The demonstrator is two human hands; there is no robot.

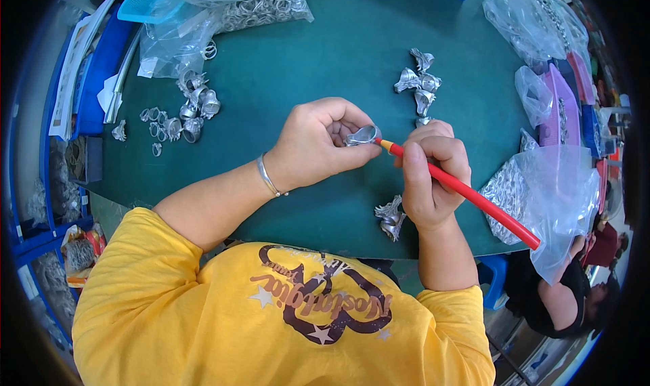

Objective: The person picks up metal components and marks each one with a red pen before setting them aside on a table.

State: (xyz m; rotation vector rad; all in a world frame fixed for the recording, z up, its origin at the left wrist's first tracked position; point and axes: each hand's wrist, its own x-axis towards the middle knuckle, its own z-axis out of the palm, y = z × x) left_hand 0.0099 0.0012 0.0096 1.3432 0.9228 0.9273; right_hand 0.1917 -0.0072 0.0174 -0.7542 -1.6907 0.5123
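Note:
Pinched in my left hand (315,142) is a silver ring (361,135), held above the green table. My right hand (437,173) grips a red pencil (484,212) whose tip meets the ring's edge. Just beyond my right hand, several chunky silver rings (424,84) form a loose column, the nearest partly hidden by my fingers. Another small cluster of silver rings (391,218) lies near the table's front edge, left of my right wrist. Off to the left are a pile of large rings (198,101) and some thinner rings (154,118).
Plastic bags of rings (264,10) and a light blue basket (145,3) stand at the back left. On the right are a pink tray (556,105) and a clear bag of silver pieces (504,196). Another person (558,298) sits at the right. Blue shelving (40,237) borders the left.

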